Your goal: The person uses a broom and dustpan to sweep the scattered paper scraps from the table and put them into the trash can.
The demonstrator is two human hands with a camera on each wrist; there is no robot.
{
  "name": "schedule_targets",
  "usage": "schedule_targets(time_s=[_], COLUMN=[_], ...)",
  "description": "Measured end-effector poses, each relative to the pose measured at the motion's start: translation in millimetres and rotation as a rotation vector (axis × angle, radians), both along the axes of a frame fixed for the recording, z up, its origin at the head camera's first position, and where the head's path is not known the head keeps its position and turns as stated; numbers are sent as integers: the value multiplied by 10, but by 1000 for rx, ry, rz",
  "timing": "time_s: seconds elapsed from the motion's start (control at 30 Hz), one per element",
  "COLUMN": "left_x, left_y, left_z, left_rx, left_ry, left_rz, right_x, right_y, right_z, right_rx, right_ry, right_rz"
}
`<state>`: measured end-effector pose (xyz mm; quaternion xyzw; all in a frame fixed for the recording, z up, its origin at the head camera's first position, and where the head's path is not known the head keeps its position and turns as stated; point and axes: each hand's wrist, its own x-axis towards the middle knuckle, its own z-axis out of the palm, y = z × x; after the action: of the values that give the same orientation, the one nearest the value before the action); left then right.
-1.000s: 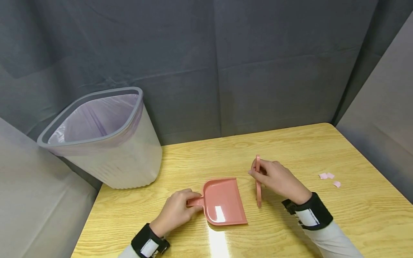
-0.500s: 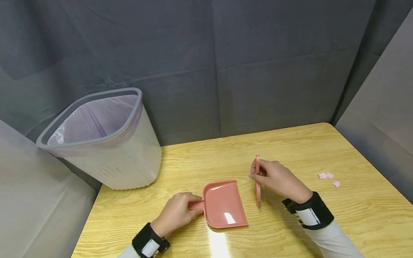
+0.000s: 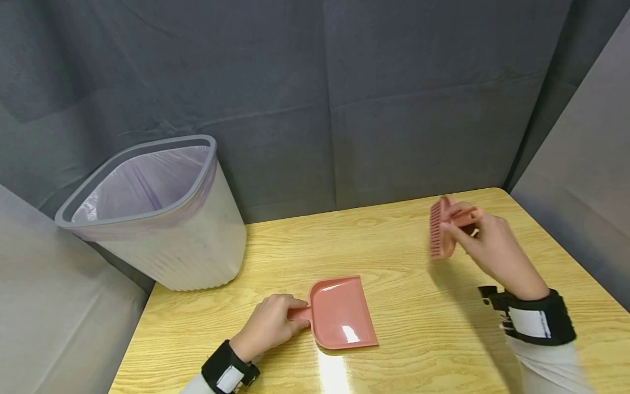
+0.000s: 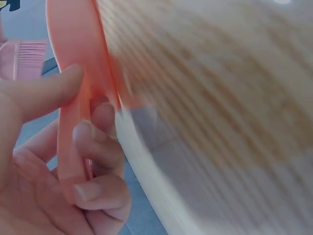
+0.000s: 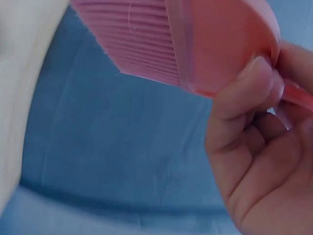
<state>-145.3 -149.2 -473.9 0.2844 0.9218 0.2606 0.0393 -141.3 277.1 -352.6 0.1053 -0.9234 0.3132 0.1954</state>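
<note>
A pink dustpan lies on the wooden table with its wide edge facing right. My left hand grips its handle, the fingers curled under it in the left wrist view. Raised above the right part of the table, my right hand pinches a small pink brush near where the handle meets the head. The brush's bristles point left, and its shadow falls on the wood below. The scraps of pale pink paper seen earlier are hidden behind the right hand and forearm.
At the left of the table stands a whitish bin with a grey rim and a purple liner bag. A dark grey curtain hangs along the table's back edge. Lighter fabric borders the right side.
My right hand has lifted the brush off the table and carried it right and away from me, turning it so the bristles show. The left hand and dustpan have shifted slightly toward me.
</note>
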Motion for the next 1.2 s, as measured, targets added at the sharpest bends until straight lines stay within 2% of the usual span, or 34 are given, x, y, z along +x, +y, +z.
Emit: schedule_targets(time_s=[0.2, 0.43, 0.57, 0.73, 0.87, 1.03, 1.2], left_x=[9, 3, 6, 4, -1, 0, 2], left_y=[4, 6, 5, -2, -3, 1, 2], left_z=[11, 18, 21, 25, 25, 28, 37], left_rx=[-3, 0, 1, 2, -1, -8, -4], left_ry=[2, -4, -3, -1, 0, -3, -19], left_rz=[-1, -4, -8, -12, -9, -8, -8], right_x=[137, 266, 241, 175, 109, 34, -25], right_y=[499, 839, 984, 1144, 1166, 1114, 1030], right_z=[98, 54, -18, -118, -191, -224, -242], right_rx=[88, 132, 148, 202, 234, 237, 241], right_ry=[10, 31, -97, -277, -335, -457, -513], right_rz=[-242, -455, -517, -472, -392, -282, -201])
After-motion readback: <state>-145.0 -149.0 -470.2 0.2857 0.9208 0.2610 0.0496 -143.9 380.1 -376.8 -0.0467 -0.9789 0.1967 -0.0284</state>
